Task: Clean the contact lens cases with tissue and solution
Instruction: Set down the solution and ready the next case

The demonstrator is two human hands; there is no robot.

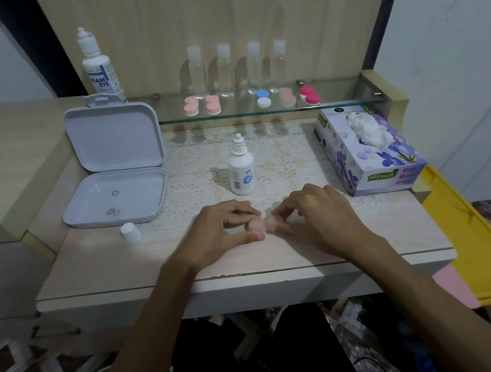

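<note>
Between the two hands, low over the table's (pixel 99 267) front edge, sits a pale pink contact lens case (pixel 262 226). The left hand (pixel 222 231) pinches its left cup between thumb and fingers; the right hand (pixel 314 219) pinches the right cup. Just beyond the left hand's fingers stands a small solution bottle (pixel 241 170), its white cap (pixel 130 232) off to the left. Beyond the right hand lies the tissue box (pixel 367 151).

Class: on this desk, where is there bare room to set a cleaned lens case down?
Free: the desk front-left, bordered by the white cap, left hand and front edge; also front-right, between right hand and tissue box. Crowded: the glass shelf, and around the small solution bottle.
</note>
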